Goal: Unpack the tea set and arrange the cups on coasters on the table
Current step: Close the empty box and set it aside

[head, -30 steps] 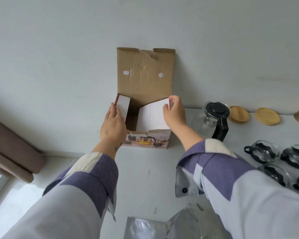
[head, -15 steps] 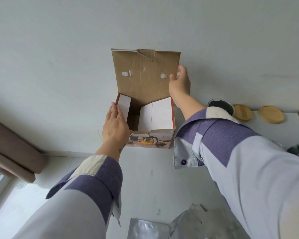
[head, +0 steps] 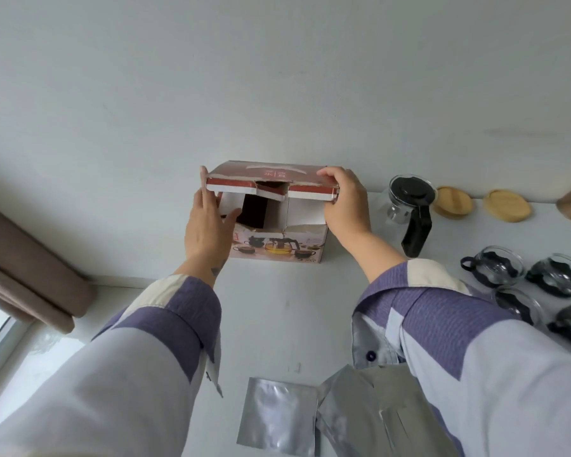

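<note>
The person is folding the lid of the tea set box (head: 277, 239) down over its open top, and the box stands on the white worktop (head: 277, 324) against the wall. The right hand (head: 345, 202) has its fingers curled around the lid's right front corner, gripping it. The left hand (head: 208, 222) lies flat and spread against the box's left side, holding nothing. To shut it well, the front tabs should probably be steered inside the front wall, with the left hand bracing so the box does not slide. Right of the box stand the glass teapot (head: 409, 212), two wooden coasters (head: 478, 203) and four glass cups (head: 538, 288), not yet on coasters.
</note>
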A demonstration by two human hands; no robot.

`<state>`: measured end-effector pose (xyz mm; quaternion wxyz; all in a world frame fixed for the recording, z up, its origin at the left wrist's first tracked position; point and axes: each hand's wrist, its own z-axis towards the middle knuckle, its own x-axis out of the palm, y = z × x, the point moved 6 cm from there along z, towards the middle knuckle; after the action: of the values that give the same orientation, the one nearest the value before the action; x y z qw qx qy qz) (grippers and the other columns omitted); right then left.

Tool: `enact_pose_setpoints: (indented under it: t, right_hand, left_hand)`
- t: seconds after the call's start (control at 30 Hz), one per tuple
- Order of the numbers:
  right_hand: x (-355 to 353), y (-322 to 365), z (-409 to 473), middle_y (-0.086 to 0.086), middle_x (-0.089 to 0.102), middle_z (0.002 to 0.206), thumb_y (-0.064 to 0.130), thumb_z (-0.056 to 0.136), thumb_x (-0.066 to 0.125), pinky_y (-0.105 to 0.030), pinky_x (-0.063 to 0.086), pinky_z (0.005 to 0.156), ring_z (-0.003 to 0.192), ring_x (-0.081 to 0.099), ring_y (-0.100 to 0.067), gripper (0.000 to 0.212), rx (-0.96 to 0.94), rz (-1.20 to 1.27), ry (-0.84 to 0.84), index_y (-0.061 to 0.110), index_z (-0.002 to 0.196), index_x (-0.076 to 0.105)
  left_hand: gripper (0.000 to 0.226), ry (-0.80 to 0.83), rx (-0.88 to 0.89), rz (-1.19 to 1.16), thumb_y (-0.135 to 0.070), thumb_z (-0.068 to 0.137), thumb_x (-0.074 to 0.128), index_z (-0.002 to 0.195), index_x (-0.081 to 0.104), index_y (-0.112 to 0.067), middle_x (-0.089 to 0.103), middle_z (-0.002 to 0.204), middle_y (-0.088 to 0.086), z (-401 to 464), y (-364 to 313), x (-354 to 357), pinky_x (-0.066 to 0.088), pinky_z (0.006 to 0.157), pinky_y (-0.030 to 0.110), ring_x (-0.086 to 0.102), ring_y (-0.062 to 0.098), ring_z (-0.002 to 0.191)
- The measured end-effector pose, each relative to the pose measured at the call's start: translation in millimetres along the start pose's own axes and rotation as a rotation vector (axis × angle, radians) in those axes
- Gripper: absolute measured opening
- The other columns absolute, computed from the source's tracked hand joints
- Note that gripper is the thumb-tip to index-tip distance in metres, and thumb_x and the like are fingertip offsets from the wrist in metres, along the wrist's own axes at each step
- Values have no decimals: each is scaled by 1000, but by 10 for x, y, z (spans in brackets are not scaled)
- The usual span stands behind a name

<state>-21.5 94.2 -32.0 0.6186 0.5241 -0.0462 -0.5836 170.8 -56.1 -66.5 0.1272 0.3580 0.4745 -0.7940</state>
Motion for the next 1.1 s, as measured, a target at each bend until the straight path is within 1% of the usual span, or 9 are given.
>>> enact_pose_setpoints:
  t: [0.07,0.13,0.2,0.27,0.37,0.5,0.7,0.93,1.1]
  right_hand:
    - [14,-8,-105,-4,56,115,-21,67,46,-16,42,87,106,56,-17,56,-7,-6,69,12,110,60]
    - [25,-29,-209,-3,52,123,-12,68,51,-13,36,89,113,52,-16,53,4,-41,136,14,115,56]
    - [65,-78,-299,-2,44,136,-1,73,56,-14,30,93,122,45,-15,52,32,-97,228,17,121,52]
    - [86,-115,-351,-4,37,146,6,80,55,-18,27,99,129,40,-17,47,40,-139,276,17,126,51]
    - [54,-103,-366,-6,36,149,8,91,47,-25,28,106,135,37,-21,39,17,-168,245,15,130,52]
    - [27,-67,-367,-6,42,146,9,97,41,-27,33,107,132,43,-21,35,-16,-173,195,14,128,58]
    - [-4,-50,-353,-9,47,141,8,96,44,-32,40,105,126,49,-24,32,-26,-192,125,11,121,63]
    - [-13,-32,-420,-11,52,126,9,95,49,-25,47,89,108,56,-22,29,-23,-174,45,14,117,66]
    - [-47,-7,-409,-14,52,121,9,95,50,-28,49,86,105,56,-23,27,-40,-172,37,12,114,68]
  left_hand:
    - [85,33,-8,-72,-27,90,61,148,0,-32,51,137,2,-74,80,-33,44,90,35,53,21,120]
    - [79,44,-44,-167,-28,88,63,147,10,-31,56,132,3,-123,176,-79,45,92,35,56,21,115]
    - [69,74,-35,-238,-27,88,64,143,24,-30,58,128,2,-150,226,-116,47,93,35,57,17,111]
    - [49,93,35,-196,-24,90,61,135,43,-30,62,122,1,-166,208,-144,50,92,36,60,16,106]
    - [34,21,116,-49,-21,94,54,127,57,-27,64,120,1,-170,135,-186,46,84,25,61,19,102]
    - [31,-14,131,-8,-18,95,51,124,61,-25,66,116,-1,-166,53,-175,41,76,23,59,17,94]
    - [30,-24,124,4,-20,94,54,122,64,-23,61,106,-2,-153,46,-175,41,72,26,54,16,84]
    - [27,-43,100,14,-28,93,56,117,67,-25,58,95,-6,-96,25,-198,36,65,25,51,13,76]
    - [25,-37,63,48,-38,92,54,114,67,-34,56,92,-12,-66,42,-199,40,58,28,56,14,75]
